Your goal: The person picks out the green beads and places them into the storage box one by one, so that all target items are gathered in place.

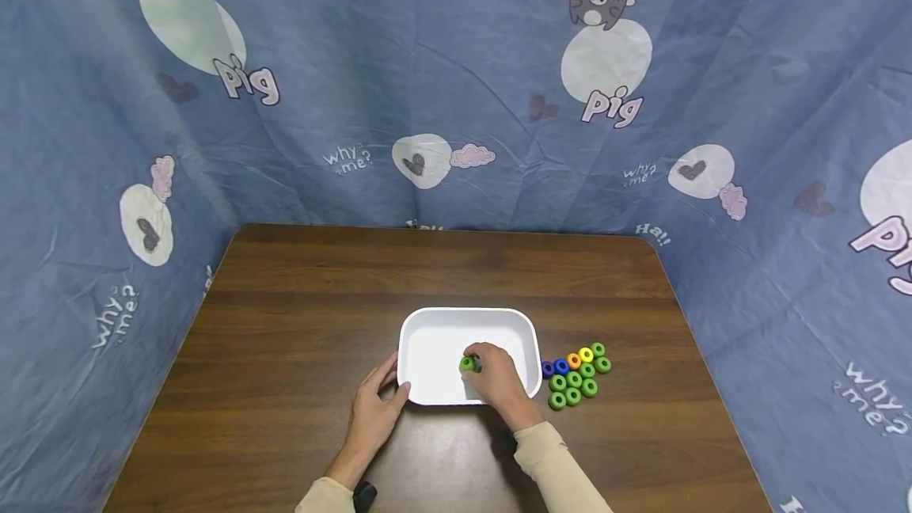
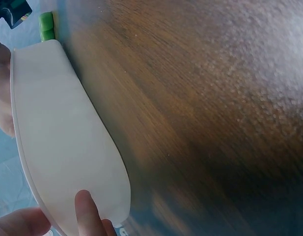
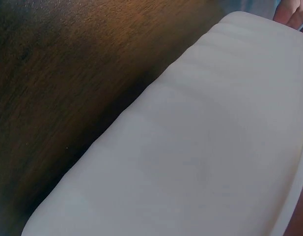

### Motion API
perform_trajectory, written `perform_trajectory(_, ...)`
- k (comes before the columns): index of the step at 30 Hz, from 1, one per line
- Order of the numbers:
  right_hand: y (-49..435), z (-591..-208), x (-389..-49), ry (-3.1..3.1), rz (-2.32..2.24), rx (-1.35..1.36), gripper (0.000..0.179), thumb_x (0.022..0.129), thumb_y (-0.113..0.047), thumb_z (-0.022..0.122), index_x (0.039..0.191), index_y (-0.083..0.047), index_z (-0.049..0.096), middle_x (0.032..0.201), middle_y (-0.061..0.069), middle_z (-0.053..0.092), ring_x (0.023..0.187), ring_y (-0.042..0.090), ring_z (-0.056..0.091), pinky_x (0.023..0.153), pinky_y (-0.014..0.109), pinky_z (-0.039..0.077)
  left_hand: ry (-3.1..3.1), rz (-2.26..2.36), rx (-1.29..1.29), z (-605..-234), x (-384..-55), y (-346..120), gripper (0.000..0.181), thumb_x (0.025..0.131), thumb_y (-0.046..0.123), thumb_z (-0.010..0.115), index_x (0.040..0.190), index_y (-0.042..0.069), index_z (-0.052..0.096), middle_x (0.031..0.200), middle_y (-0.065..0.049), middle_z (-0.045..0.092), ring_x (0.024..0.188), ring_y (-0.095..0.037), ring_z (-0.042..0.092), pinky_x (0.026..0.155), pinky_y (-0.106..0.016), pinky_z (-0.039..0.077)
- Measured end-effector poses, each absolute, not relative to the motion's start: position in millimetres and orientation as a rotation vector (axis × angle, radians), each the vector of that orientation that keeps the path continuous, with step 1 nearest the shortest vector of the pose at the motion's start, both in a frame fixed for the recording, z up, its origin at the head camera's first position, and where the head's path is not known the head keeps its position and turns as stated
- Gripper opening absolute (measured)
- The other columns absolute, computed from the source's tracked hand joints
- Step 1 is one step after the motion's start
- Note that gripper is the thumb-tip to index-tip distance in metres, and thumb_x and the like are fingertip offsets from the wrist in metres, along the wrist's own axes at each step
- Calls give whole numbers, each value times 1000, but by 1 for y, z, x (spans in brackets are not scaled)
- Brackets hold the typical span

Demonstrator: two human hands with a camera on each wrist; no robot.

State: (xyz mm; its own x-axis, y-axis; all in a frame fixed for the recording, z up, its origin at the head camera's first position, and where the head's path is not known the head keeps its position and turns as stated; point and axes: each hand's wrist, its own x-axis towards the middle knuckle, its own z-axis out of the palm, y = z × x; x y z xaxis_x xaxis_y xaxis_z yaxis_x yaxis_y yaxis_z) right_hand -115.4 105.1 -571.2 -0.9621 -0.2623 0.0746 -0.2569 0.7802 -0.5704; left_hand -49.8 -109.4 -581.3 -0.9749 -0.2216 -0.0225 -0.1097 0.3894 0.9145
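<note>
In the head view, a white tray (image 1: 435,339) stands on the table. My left hand (image 1: 376,410) is at its near left corner; in the left wrist view, the straight thumb (image 2: 87,211) lies on the outer wall and another finger (image 2: 26,222) reaches the rim. Over the tray's inside, my right hand (image 1: 496,377) pinches a green ring-shaped bead (image 1: 467,364) between thumb and fingers. The tray's outer wall (image 3: 190,137) fills most of the right wrist view, where the bead is hidden.
Right of the tray lie several green ring-shaped beads (image 1: 573,379), two blue ones (image 1: 561,366), an orange one (image 1: 574,360) and a yellow one (image 1: 586,355). The brown wooden table (image 1: 299,323) meets a blue printed curtain (image 1: 456,85) behind it.
</note>
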Motion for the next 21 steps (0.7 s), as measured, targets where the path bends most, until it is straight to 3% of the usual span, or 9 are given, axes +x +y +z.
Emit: perform_trajectory(21, 105, -569, -118, 2929, -875, -439, 24, 70, 1, 78, 92, -8, 71, 90, 5, 72, 83, 17, 64, 78, 35, 53, -2554, -1662, 301, -581, -50, -110, 56, 89, 5, 70, 143, 6, 55, 137, -16, 64, 122, -31, 66, 111, -50, 44)
